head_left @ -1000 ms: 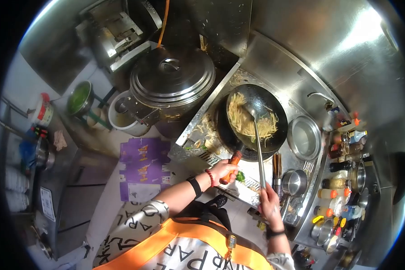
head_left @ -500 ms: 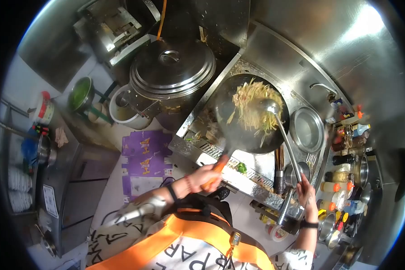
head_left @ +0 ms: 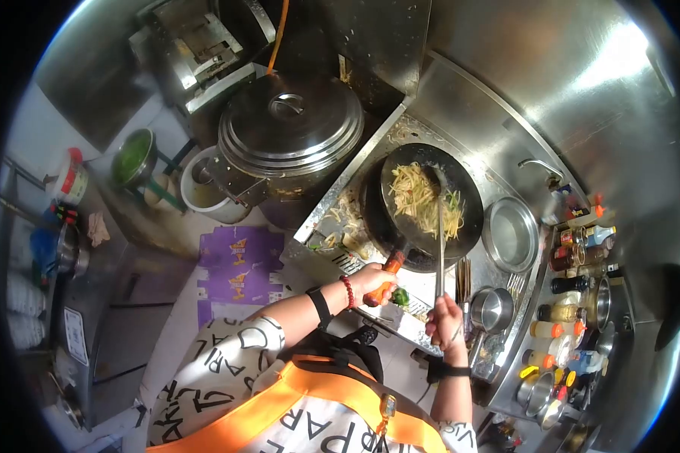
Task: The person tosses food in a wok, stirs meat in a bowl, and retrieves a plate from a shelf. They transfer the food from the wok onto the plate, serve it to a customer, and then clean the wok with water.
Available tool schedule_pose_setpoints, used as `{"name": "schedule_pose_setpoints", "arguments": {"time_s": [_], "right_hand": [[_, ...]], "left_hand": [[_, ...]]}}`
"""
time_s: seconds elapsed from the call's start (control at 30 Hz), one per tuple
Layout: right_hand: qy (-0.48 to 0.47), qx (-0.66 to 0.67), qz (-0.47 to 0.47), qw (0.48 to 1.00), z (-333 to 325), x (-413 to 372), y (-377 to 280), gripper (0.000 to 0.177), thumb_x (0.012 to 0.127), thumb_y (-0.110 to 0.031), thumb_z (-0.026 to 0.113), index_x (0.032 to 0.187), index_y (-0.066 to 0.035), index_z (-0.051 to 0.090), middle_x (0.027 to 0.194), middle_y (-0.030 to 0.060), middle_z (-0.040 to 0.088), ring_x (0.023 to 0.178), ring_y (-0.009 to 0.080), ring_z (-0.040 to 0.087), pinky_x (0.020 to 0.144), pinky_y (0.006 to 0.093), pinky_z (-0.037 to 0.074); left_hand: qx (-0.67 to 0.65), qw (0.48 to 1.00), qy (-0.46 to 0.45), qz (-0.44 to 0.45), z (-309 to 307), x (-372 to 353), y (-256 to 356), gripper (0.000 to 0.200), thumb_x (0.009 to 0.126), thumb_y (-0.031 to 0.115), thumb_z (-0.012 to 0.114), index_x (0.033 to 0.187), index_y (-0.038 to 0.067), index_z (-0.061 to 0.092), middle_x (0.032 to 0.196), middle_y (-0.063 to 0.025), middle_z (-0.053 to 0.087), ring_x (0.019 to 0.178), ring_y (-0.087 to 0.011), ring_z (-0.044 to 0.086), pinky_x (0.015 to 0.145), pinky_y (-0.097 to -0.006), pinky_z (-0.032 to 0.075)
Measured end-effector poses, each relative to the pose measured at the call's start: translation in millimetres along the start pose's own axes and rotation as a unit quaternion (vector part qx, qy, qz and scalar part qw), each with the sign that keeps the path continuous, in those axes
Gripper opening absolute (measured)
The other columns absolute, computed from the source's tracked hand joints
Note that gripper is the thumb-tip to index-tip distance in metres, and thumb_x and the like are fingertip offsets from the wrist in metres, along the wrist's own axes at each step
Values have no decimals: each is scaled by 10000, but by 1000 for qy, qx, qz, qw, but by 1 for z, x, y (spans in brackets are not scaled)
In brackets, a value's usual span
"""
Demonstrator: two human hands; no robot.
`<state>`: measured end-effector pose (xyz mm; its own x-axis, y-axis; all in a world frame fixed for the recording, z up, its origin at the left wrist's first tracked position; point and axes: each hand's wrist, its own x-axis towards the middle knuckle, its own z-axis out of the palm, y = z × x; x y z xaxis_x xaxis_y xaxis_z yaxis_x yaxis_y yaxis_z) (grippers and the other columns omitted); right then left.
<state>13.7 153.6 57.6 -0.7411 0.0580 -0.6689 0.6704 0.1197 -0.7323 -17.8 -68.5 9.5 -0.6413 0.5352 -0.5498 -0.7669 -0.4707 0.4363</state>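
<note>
My left hand [head_left: 373, 282] is closed around the orange-brown handle [head_left: 394, 263] of a black wok [head_left: 472, 215], which sits over the stove burner. Inside the wok lie pale strips of food [head_left: 412, 189] mixed with some green pieces. My right hand [head_left: 447, 323] grips the end of a long-handled metal ladle [head_left: 440, 253]. The ladle's bowl is down among the strips and mostly hidden.
Left of the burner stands a large lidded pot [head_left: 291, 124]. A metal basin [head_left: 511, 234] and a small saucepan [head_left: 493, 309] are to the right, beside several sauce bottles [head_left: 570, 283]. Flattened purple cardboard [head_left: 238, 260] lies on the floor.
My right hand and the ladle have swung left, so the handle now stands nearly upright in view. The wok is tilted differently, and its food has settled lower. My left hand has shifted slightly right.
</note>
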Motion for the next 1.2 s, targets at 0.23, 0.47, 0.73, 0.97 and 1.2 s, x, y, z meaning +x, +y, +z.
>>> {"name": "schedule_pose_setpoints", "arguments": {"time_s": [0.23, 0.47, 0.73, 0.97, 1.2], "right_hand": [[43, -345, -205, 915, -77, -87, 37, 349, 917, -126, 472, 1234, 20, 475, 676, -28, 473, 556, 53, 415, 493, 204, 357], [32, -105, -87, 990, -92, -42, -16, 357, 935, -182, 446, 1259, -34, 456, 562, -28, 408, 401, 58, 365, 344, 203, 307], [0, 125, -35, 992, 13, 17, 17, 344, 919, -243, 477, 1204, -54, 443, 603, 26, 491, 397, 110, 442, 343, 243, 358], [37, -306, -83, 948, -59, -130, 32, 411, 879, -54, 499, 1276, 28, 428, 1131, 146, 588, 996, 144, 532, 879, 260, 404], [17, -313, -111, 943, -156, -54, 9, 362, 905, -127, 512, 1234, 17, 467, 641, -71, 422, 494, 21, 341, 409, 191, 291]], "left_hand": [[-5, 1000, 0, 2, -8, -1, 1, 108, 838, 83, 562, 845, 48, 460, 676, -30, 487, 506, -111, 487, 417, -255, 404], [3, 1000, 3, 7, -8, 1, -2, 96, 844, 70, 547, 849, 33, 459, 682, -49, 492, 512, -127, 497, 421, -265, 409], [4, 1000, 8, -7, -6, 1, 0, 120, 833, 79, 568, 863, 43, 457, 686, -41, 492, 513, -118, 493, 421, -255, 410], [67, 997, 0, 25, -15, -45, 0, 114, 829, 63, 542, 862, 35, 437, 642, -41, 479, 472, -107, 472, 399, -254, 394], [117, 992, -50, 10, -10, -32, 13, 77, 825, 61, 469, 878, 13, 442, 605, -37, 446, 442, -116, 450, 394, -274, 387]]}}
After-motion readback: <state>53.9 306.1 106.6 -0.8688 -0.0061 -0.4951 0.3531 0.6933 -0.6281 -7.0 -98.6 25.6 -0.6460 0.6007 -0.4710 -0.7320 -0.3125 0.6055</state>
